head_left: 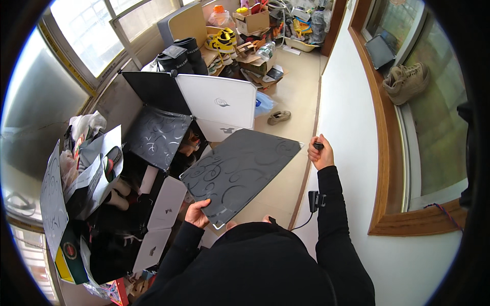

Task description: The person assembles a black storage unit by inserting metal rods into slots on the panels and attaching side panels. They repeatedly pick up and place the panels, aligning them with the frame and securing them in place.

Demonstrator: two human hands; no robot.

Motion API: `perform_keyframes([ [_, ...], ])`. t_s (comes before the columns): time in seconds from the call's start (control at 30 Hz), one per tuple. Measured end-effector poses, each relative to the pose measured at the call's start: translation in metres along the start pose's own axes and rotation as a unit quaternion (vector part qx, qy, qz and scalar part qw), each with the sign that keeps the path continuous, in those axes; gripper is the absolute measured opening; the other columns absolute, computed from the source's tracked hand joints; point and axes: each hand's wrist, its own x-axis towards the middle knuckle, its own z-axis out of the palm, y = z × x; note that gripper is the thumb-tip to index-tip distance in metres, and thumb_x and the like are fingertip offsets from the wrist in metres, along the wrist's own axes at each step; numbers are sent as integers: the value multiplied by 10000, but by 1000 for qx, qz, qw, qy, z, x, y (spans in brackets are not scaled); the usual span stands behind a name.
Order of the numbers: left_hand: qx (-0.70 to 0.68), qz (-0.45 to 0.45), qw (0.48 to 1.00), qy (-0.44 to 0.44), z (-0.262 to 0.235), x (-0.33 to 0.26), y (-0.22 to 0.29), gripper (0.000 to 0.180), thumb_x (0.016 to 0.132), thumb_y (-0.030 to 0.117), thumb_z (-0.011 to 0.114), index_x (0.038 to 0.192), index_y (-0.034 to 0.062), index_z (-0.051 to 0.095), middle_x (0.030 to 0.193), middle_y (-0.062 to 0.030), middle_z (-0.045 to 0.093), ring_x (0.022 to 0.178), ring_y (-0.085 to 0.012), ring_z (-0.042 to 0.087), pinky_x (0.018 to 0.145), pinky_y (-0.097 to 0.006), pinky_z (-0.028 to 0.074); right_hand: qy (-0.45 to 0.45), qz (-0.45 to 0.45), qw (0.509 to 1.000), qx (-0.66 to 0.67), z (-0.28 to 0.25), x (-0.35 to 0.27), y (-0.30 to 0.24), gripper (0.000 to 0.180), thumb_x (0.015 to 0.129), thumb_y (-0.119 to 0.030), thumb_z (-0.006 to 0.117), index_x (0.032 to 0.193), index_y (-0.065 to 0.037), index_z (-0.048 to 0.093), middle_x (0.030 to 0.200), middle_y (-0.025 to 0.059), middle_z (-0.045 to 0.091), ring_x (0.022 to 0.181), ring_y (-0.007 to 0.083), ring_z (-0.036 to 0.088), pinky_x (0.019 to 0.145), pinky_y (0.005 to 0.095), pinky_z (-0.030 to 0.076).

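Observation:
My left hand (196,213) grips a flat black panel (240,171) with a swirl pattern by its near left edge. The panel is held tilted in front of my body, above the floor. Off the panel's far right corner, my right hand (322,155) is closed around a small black piece (318,146), which looks like a plastic connector. The fist and the panel appear slightly apart. To the left stands a partly assembled cube shoe cabinet with white door panels (167,210) and black panels (158,133). Shoes (119,194) show inside it.
Bags and papers (94,168) pile on the cabinet. A single shoe (279,118) lies on the floor ahead. Farther off are black boots (190,53), yellow sneakers (220,41) and cardboard boxes (252,21). On the right, a wood-framed window ledge holds a beige shoe (406,83).

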Motion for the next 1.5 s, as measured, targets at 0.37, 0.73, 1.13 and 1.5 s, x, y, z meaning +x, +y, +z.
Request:
perform_keyframes([
  [0.37,-4,8,1000,29,-30,6,5,495,811,-66,500,1291,-47,380,1270,-210,491,1174,-347,492,1006,-492,391,25,-90,995,-34,-6,-37,-18,459,974,-311,400,1208,81,447,1024,158,577,729,121,521,614,212,456],
  [0.73,39,3,999,8,-42,20,6,483,799,-46,500,1272,-60,404,1276,-210,492,1194,-369,465,1027,-532,347,224,-209,950,-61,9,-95,-67,367,956,-332,444,1007,11,562,823,131,629,604,135,528,529,250,410],
  [1.13,69,-28,995,70,-25,20,4,341,795,30,549,1125,-56,538,1159,-186,584,1086,-329,557,927,-453,458,673,-186,298,-651,-15,-175,-146,360,783,-106,592,1141,-127,555,989,194,559,936,351,551,802,440,452],
  [1.5,-33,-52,998,17,-57,23,8,198,861,-36,511,1043,-110,534,1047,-173,613,969,-245,620,900,-353,501,666,-102,201,-711,-40,-168,-157,347,833,-79,496,1060,-274,670,991,126,574,913,317,543,871,429,440],
])
